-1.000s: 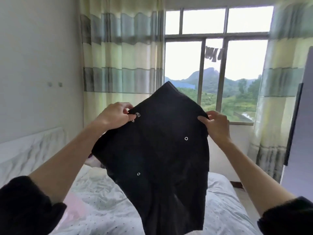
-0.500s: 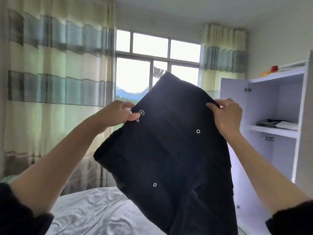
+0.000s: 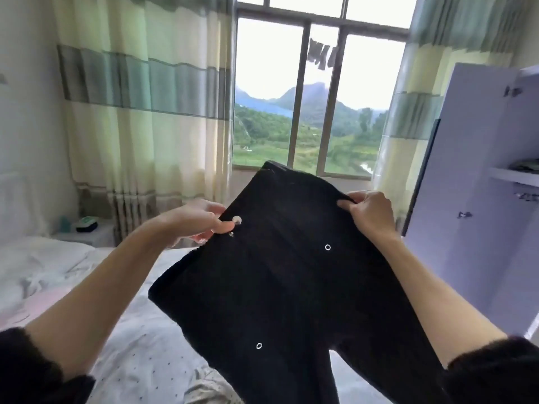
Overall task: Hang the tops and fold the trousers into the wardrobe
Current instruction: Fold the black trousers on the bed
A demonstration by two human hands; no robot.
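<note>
**Trousers held up over the bed, ready for folding**

The left hand is pinching the waistband of the black trousers beside a metal button, thumb on top and fingers curled under the cloth. The trousers are hanging in the air between both hands, over the bed, with 2 legs dropping out of view below. The cloth is looking thick, matte and soft, and 2 small metal rivets are showing on it. The right hand is gripping the other end of the waistband, fingers curled over the edge. At the far right the pale lilac wardrobe is standing open, smooth and flat-sided, with a shelf inside.

This is probably the start of folding. The next move is likely calling for bringing the 2 legs together lengthwise, then doubling the trousers for the shelf.
</note>
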